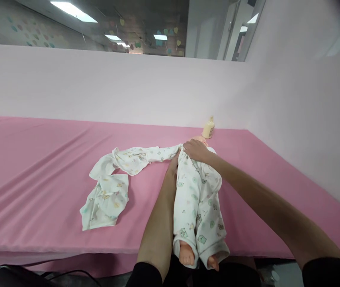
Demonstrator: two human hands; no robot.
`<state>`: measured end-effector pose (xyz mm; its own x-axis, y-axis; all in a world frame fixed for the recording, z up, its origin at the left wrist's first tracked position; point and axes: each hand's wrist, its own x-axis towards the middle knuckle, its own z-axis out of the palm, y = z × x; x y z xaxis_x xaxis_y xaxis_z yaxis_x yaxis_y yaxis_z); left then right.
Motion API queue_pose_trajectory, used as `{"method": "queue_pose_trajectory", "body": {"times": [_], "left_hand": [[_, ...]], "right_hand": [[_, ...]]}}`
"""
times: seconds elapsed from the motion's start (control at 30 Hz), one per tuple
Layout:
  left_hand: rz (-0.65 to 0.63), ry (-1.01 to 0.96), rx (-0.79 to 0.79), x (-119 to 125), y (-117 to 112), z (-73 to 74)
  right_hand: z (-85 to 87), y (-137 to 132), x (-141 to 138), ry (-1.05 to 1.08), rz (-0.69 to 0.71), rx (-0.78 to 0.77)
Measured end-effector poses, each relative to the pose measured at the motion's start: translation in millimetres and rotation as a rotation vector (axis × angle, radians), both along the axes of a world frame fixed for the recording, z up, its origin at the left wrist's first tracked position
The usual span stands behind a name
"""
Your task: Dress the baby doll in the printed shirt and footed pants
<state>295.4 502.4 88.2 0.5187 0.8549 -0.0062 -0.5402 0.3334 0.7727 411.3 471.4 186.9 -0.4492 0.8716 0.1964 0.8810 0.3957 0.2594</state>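
At the near edge of the pink-covered table [53,187], the doll's bare feet [186,255] are poking out of wide cuffs, just past the cloth's rim. The clothed doll [189,191] is lying lengthwise before the person, its white printed trousers [209,211] covering both legs in loose folds. The feet are looking smooth and firm, so they would probably be a little slippery; the body is likely to move as one fairly light, stiff piece, while its clothing is sagging softly and would slide or bunch under a pull. The trunk, held from both sides, would be a steadier hold than a cuff. Farther up, the hands are working close together: the left hand [174,164] is lying along the doll's side, its fingers partly hidden by cloth, and the right hand [197,150] is bending over the upper body from above; whether either is gripping or merely pressing, I cannot tell. From beside the left hand, a limp printed garment [132,160] is trailing leftward and doubling back in crumpled folds; it should be best lifted by its seams. Beyond the right hand, the doll's head [201,139] is partly showing, and a pale pump bottle [208,129] is standing near the wall [113,85].
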Motion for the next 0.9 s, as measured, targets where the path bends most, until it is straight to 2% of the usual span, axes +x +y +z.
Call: {"method": "queue_pose_trajectory", "body": {"times": [0.17,0.27,0.33,0.4,0.5,0.6,0.67,0.7,0.8,0.87,0.9], "left_hand": [[-0.117,-0.053,0.028,5,1,-2.8],[-0.015,0.143,0.122,2,-3,2.9],[0.098,0.303,0.189,-2,-8,8.1],[0.161,0.381,0.221,-7,-13,11.7],[0.161,0.403,0.207,-12,-18,11.6],[0.152,0.434,0.193,-14,-21,9.1],[0.138,0.459,0.191,-14,-22,9.4],[0.131,0.472,0.194,-13,-23,10.4],[0.111,0.513,0.211,-12,-27,15.5],[0.093,0.533,0.219,-13,-30,18.9],[0.080,0.541,0.221,-14,-31,20.3]], "right_hand": [[-3.1,16,12,-0.035,-0.029,0.089],[-6.5,10,11,0.017,-0.053,0.112],[-9.2,-2,11,0.097,-0.032,0.138],[-12.5,-18,15,0.239,-0.023,0.176],[-20.5,-48,37,0.541,-0.093,0.245],[-34.7,-81,72,0.937,-0.307,0.240],[-48.7,-103,93,1.300,-0.479,0.078],[-56.7,-114,102,1.481,-0.529,-0.060],[-80.4,-133,112,1.882,-0.558,-0.382],[-92.1,-133,109,2.162,-0.559,-0.456],[-96.1,-129,105,2.277,-0.554,-0.438]]}}
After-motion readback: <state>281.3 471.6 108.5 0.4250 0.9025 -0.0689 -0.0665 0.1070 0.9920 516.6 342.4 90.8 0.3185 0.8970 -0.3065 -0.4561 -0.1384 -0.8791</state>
